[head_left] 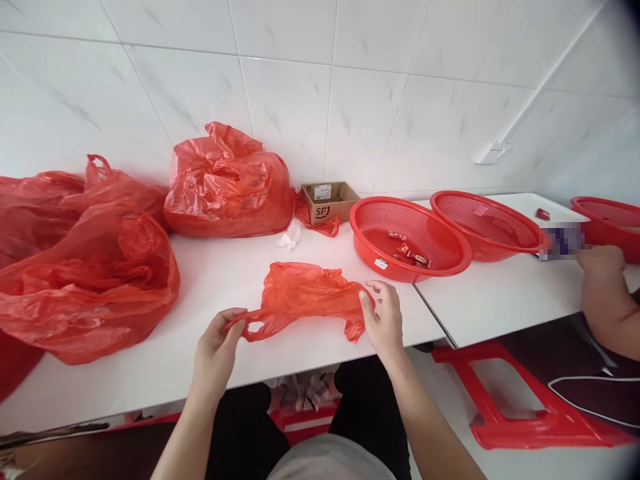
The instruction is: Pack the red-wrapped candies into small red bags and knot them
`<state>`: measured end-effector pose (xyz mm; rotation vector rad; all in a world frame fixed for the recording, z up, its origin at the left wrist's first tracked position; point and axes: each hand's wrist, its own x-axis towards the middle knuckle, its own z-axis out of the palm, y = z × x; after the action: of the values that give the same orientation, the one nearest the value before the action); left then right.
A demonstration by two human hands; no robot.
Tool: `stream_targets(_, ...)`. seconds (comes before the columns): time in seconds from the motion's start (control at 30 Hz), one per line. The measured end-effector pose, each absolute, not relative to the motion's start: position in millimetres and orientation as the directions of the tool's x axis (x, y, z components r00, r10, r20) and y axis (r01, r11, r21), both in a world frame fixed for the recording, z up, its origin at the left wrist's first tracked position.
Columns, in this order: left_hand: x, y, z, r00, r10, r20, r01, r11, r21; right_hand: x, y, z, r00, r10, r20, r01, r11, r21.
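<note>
A thin, crumpled red plastic bag is stretched sideways over the white table. At its left end, my left hand pinches a handle loop between thumb and fingers. My right hand is at the bag's right end, its thumb against the plastic and its fingers apart and curved; whether it grips the edge is hard to make out. Behind the bag lies a crumpled white tissue.
Large red bags stand at the back and left. Behind are a small cardboard box, a red basket with small wrapped pieces, and another basket. A person's arm and a red stool are at right.
</note>
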<state>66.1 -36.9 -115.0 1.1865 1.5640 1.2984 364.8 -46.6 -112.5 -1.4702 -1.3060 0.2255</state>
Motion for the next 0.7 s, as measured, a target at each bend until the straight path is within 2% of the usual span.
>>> stream_targets(0.1,96.3,-44.4,-99.6,-0.147,0.985,-0.089,-0.169,0.063,0.984,325.7,-59.8,-84.5,0.089,0.744,0.662,0.645,0.464,-0.607)
stream_targets(0.2,112.6,-50.9,-84.9,-0.015,0.985,-0.171,-0.414,0.149,0.898,299.0,-55.5,-78.4,-0.151,0.743,0.652,0.672,0.561,-0.484)
stream_targets(0.3,105.6,-55.4,-75.3,-0.006,0.956,-0.293,-0.506,0.25,0.826,306.1,-33.5,-90.4,-0.144,0.831,0.537,0.743,0.449,-0.496)
stream_targets(0.4,79.6,-52.1,-75.4,-0.137,0.904,-0.405,-0.551,0.27,0.79,338.8,-13.8,-96.0,-0.084,0.95,0.3,0.745,0.26,-0.614)
stream_targets(0.47,60.1,-45.0,-80.7,-0.222,0.877,-0.426,-0.535,0.256,0.805,362.6,-7.6,-91.4,-0.079,0.986,0.145,0.646,0.161,-0.746)
stream_targets(0.53,46.2,-37.4,-87.4,-0.285,0.893,-0.35,-0.4,0.221,0.89,381.1,-5.1,-83.0,-0.128,0.992,0.002,0.515,0.068,-0.855)
stream_targets(0.63,46.3,-35.8,-90.4,-0.352,0.926,-0.135,-0.121,0.098,0.988,393.4,-2.7,-72.0,-0.223,0.968,-0.118,0.469,0.001,-0.883)
stream_targets(0.7,61.5,-45.2,-85.3,-0.425,0.895,0.136,0.148,-0.08,0.986,392.8,-0.3,-68.8,-0.256,0.958,-0.132,0.507,0.016,-0.862)
